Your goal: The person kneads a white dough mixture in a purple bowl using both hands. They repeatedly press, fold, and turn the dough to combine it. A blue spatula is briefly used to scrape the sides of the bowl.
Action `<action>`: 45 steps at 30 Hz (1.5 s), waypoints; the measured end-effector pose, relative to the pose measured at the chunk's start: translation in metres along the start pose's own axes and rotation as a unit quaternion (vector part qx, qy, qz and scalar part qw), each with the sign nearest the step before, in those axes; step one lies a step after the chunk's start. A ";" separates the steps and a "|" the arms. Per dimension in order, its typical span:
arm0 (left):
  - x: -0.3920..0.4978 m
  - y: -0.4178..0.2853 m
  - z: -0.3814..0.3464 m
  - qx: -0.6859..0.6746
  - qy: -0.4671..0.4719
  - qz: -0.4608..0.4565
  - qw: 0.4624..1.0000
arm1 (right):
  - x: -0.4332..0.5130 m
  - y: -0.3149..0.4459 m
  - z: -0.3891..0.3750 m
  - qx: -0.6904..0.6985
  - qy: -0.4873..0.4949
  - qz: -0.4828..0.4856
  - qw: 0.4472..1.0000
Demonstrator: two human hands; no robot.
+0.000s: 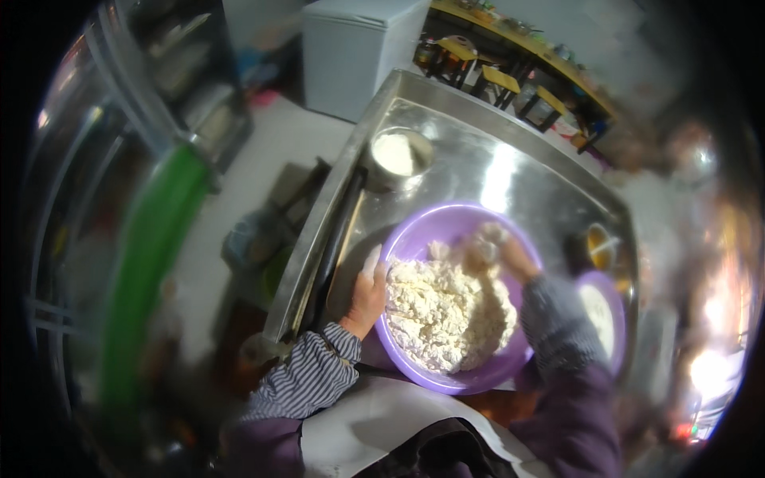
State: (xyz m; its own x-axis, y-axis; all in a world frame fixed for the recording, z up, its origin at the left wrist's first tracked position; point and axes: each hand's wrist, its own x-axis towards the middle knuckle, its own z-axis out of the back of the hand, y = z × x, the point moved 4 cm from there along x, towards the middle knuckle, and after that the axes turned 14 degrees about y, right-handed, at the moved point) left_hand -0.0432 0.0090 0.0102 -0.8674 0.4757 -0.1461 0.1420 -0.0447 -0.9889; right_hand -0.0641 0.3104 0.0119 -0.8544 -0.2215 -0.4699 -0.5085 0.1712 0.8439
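A purple plastic bowl [412, 236] sits at the near side of a steel tray-like worktop, holding a mass of shaggy, floury dough [439, 316]. My left hand [367, 296] grips the bowl's left side, its whitened fingers lying along the rim. Inside the bowl, near the far right wall, is my right hand [502, 248]. Dough coats its fingers, and motion blur hides whether they are closed around a piece. Loose clumps lie just left of that hand.
The steel worktop [460, 161] has raised edges. A metal pot [421, 149] with white powder stands at its far left, beside a dark rod [337, 242]. At right are a smaller purple container [615, 310] with white contents and a yellowish cup [597, 245].
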 end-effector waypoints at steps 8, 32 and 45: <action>0.020 0.008 0.009 0.110 -0.053 -0.057 0.991 | 0.059 -0.019 -0.148 -0.610 0.209 0.028 0.764; 0.016 -0.031 0.011 0.204 -0.062 -0.071 0.974 | -0.041 -0.040 0.033 -0.247 0.284 0.196 0.906; 0.025 -0.006 0.009 0.116 0.018 -0.019 0.993 | 0.083 -0.016 -0.115 -0.602 0.260 -0.059 0.753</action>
State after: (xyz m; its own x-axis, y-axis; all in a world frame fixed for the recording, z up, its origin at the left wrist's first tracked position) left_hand -0.0702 0.0132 0.0125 -0.8520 0.5116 -0.1110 -0.0080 -0.2248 -0.9744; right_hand -0.1145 0.1784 -0.0109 -0.4950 -0.5664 -0.6589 0.1543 -0.8036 0.5749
